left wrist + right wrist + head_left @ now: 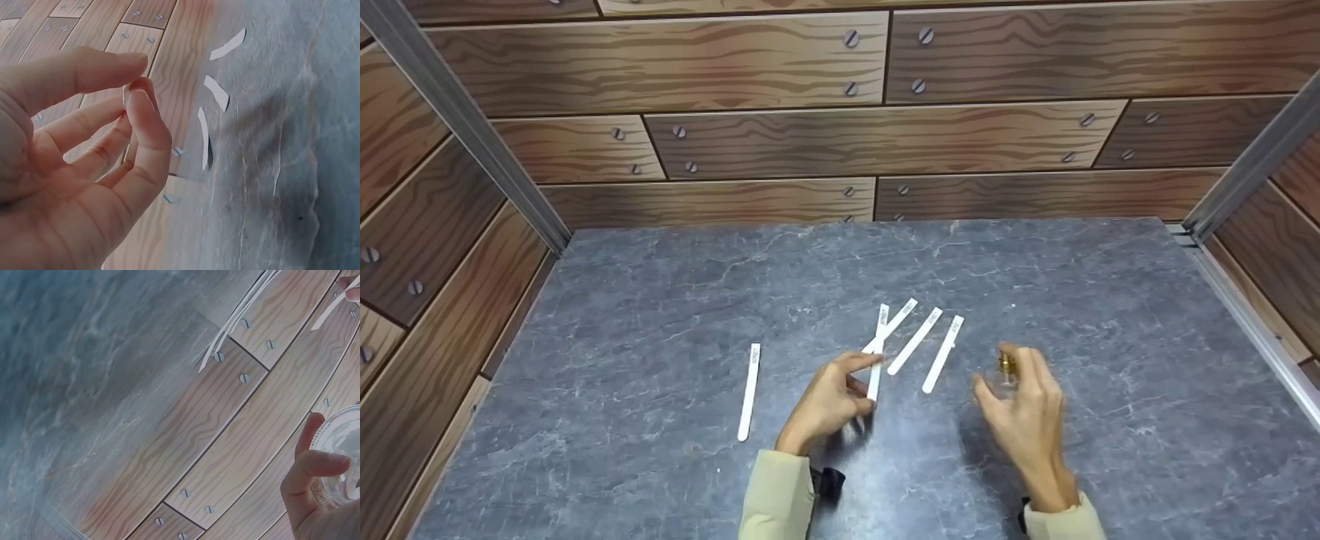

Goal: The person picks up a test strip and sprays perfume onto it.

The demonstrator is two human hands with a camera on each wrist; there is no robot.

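My left hand (pixel 829 397) pinches a white paper test strip (pixel 879 330) near its lower end, held above the table. In the left wrist view this strip appears nearly edge-on between the fingertips. My right hand (pixel 1027 401) grips a small clear glass perfume bottle (pixel 343 461) with a gold neck (pixel 1006 363). Its ridged round base shows in the right wrist view, while the fingers hide much of its body. Right of the held strip, three more paper strips lie fanned out, the rightmost strip (pixel 943 354) closest to the bottle. The middle one (pixel 915 341) lies just beside it.
Another single strip (pixel 748 391) lies apart on the left of the grey marbled tabletop (pixel 660 315). Wood-pattern panels (pixel 765 64) wall the back and sides. Metal rails (pixel 1260 330) run along the side edges.
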